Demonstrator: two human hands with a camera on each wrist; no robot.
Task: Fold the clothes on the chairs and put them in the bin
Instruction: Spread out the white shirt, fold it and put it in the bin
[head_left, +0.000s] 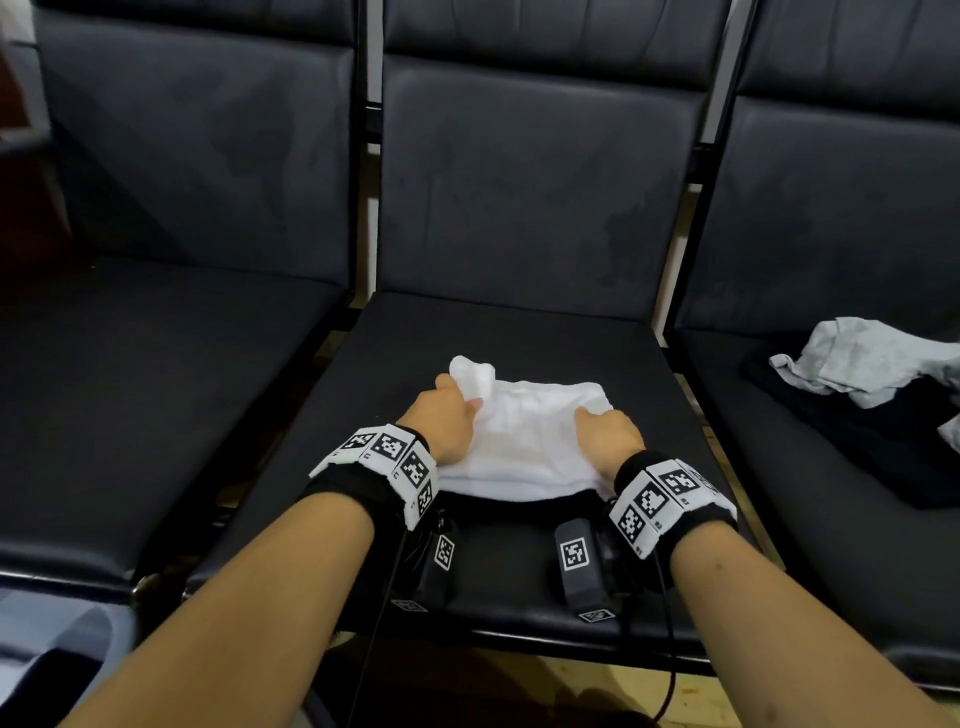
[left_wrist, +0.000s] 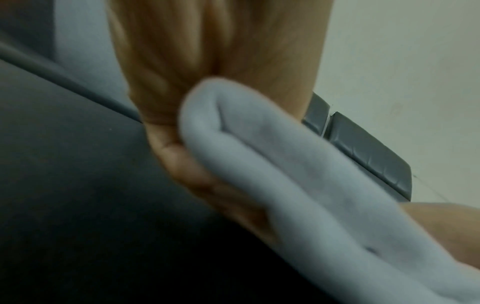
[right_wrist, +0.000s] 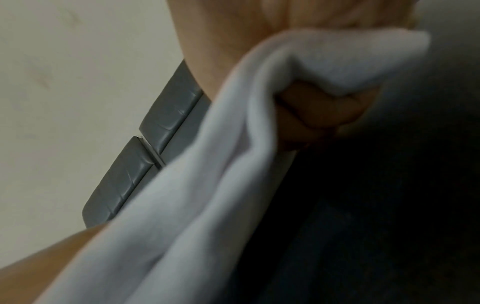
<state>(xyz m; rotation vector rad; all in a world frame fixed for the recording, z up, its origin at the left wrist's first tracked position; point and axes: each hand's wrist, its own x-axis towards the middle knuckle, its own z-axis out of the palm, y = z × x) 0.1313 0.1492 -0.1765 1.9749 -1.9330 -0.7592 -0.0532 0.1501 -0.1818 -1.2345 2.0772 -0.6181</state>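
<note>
Here the white garment (head_left: 524, 441) is lying on the middle chair seat (head_left: 519, 332), towards its front edge, partly folded, with its long axis running left to right between the two hands. The left hand (head_left: 447, 421) is gripping the cloth at its left end, where a loose flap is sticking up towards the seat's back; the left wrist view is showing the fingers (left_wrist: 207, 185) curling round a fold. The right hand (head_left: 610, 434) is holding the right end, its grip clenching bunched fabric in the right wrist view. Both hands are equally near, one at each end, so the next fold probably turns on that left-right axis. More clothes (head_left: 862, 364) are lying on the right chair seat (head_left: 810, 509). No bin can be clearly made out.
</note>
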